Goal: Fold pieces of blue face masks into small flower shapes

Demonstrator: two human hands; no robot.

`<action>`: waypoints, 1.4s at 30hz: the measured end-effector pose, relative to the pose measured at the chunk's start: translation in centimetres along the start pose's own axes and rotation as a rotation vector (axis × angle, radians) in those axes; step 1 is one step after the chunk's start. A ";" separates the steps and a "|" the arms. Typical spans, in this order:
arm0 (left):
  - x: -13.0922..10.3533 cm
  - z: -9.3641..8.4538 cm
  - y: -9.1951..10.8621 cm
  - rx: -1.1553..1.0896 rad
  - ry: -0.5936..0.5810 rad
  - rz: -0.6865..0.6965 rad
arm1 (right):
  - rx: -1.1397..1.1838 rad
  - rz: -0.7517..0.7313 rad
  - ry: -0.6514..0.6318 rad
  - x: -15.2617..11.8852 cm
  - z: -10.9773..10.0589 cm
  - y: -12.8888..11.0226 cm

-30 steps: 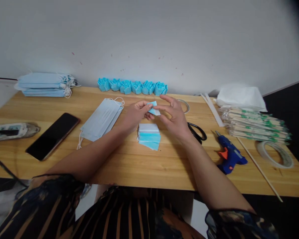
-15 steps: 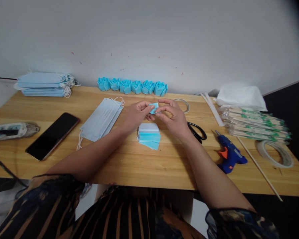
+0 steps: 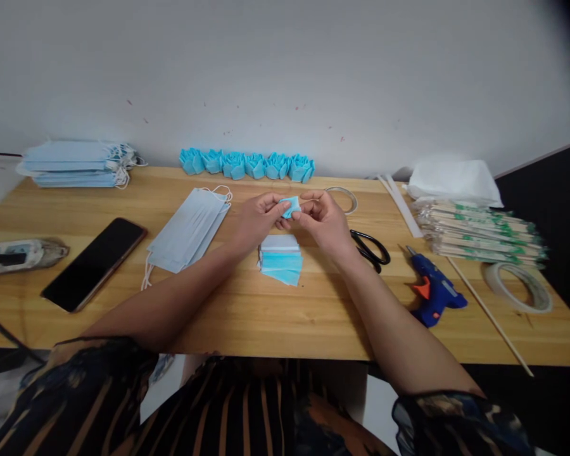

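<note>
Both my hands hold one small piece of blue mask fabric (image 3: 291, 207) above the middle of the table. My left hand (image 3: 260, 218) pinches its left side, thumb on top. On the right side, the thumb and fingers of my right hand (image 3: 323, 218) are closed on its edge. Part of the piece is hidden by my fingers. Just below my hands lies a small fanned stack of cut mask pieces (image 3: 282, 260), white at the back and blue in front. A row of several blue fabric flowers (image 3: 247, 164) stands against the wall.
Face masks (image 3: 189, 228) and a phone (image 3: 95, 264) lie left, a mask stack (image 3: 78, 163) behind. Black-handled scissors (image 3: 371, 248), a blue glue gun (image 3: 436, 288), a thin stick (image 3: 491, 316), tape (image 3: 517, 288), glue sticks (image 3: 401, 206) and wrapped chopsticks (image 3: 479, 234) lie right.
My right hand's fingers have curled in and closed more tightly on the fabric piece. The whole view has shifted slightly. My left hand keeps its pinch.
</note>
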State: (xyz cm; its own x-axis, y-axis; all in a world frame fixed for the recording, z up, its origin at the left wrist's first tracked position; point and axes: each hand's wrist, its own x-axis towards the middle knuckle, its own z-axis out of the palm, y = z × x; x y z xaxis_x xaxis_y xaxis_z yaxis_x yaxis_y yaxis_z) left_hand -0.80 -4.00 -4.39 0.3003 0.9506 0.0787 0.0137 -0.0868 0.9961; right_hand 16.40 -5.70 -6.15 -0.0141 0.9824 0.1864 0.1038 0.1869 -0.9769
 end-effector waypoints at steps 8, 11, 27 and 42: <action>0.0 0.0 -0.2 0.023 -0.013 0.022 | 0.001 0.027 -0.033 0.1 -0.2 0.0; 0.0 0.0 -0.2 0.028 -0.015 0.024 | -0.016 0.030 -0.028 0.0 -0.2 -0.2; 0.1 0.5 -1.0 0.040 -0.025 0.044 | -0.068 0.034 -0.016 -0.2 0.0 -0.4; 0.2 0.3 -0.5 -0.003 -0.019 -0.055 | -0.065 -0.006 0.062 0.0 -0.5 -0.5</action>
State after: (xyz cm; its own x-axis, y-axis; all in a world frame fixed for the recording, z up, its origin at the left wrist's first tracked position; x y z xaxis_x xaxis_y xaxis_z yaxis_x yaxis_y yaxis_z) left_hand -0.50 -3.89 -4.89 0.3176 0.9479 0.0235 0.0277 -0.0341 0.9990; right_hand 16.86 -5.78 -5.58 0.0461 0.9786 0.2006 0.1687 0.1903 -0.9671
